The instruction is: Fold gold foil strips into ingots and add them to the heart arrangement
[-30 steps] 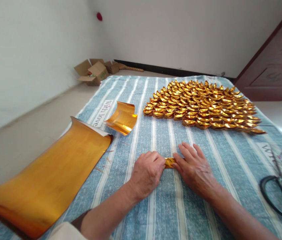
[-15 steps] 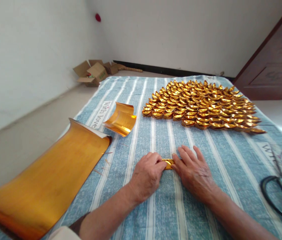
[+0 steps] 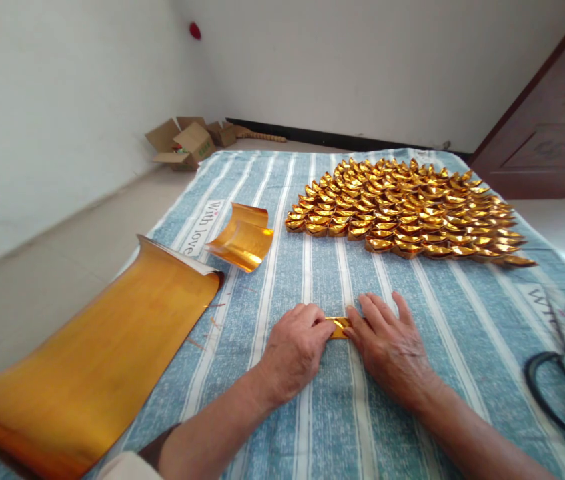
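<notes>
A small folded strip of gold foil paper (image 3: 337,327) lies on the striped cloth between my hands. My left hand (image 3: 296,343) is closed on its left end, with curled fingers and the thumb against the foil. At the right end, my right hand (image 3: 387,343) pins the strip with thumb and forefinger, its other fingers stretched forward over the cloth. Both ends of the strip are hidden under my fingers. Beyond the hands stand many folded gold paper ingots (image 3: 407,207) in close rows.
Left of my hands lies a large stack of gold foil sheets (image 3: 97,347), curling at its edges. Past it sit smaller curved gold sheets (image 3: 245,237). Black-handled scissors (image 3: 562,393) rest at the right. Open cardboard boxes (image 3: 185,147) are on the floor behind the table.
Hardly anything differs. My right hand has shifted very slightly on the strip, and the view has moved a touch.
</notes>
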Motion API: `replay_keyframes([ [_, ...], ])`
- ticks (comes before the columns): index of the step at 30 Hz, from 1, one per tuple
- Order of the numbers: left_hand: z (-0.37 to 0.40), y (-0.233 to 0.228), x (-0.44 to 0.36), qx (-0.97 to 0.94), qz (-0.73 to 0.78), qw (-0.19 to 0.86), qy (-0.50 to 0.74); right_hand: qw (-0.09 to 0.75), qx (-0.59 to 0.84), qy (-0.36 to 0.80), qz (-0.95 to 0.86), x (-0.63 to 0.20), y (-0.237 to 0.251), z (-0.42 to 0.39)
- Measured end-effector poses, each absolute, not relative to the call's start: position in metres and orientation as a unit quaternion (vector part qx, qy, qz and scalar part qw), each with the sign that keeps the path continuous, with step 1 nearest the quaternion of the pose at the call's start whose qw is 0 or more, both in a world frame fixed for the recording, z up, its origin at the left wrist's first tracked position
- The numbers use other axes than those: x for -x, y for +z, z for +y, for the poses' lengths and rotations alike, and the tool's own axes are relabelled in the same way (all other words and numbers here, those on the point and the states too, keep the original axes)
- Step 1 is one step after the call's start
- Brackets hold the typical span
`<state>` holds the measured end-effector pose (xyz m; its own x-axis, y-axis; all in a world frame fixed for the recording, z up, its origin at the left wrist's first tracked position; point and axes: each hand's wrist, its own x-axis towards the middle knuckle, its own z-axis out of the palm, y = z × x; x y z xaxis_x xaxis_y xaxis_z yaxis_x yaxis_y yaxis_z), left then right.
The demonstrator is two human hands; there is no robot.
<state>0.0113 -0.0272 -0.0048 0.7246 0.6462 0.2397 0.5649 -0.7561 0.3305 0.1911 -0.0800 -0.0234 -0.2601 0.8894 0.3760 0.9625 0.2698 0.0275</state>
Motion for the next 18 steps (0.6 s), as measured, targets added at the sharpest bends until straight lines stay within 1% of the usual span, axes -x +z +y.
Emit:
replay_keyframes([
  [11,-0.0249,-0.0029,-0.0125,-0.929,0.329,0.110,0.128,0.147,0.592,-0.124,-0.783,-0.1912,-0.0236,-0.0799],
  [18,-0.0243,-0.0037,-0.0115,-0.928,0.328,0.120,0.129,0.151,0.591,-0.132,-0.781,-0.1910,-0.0248,-0.0793],
])
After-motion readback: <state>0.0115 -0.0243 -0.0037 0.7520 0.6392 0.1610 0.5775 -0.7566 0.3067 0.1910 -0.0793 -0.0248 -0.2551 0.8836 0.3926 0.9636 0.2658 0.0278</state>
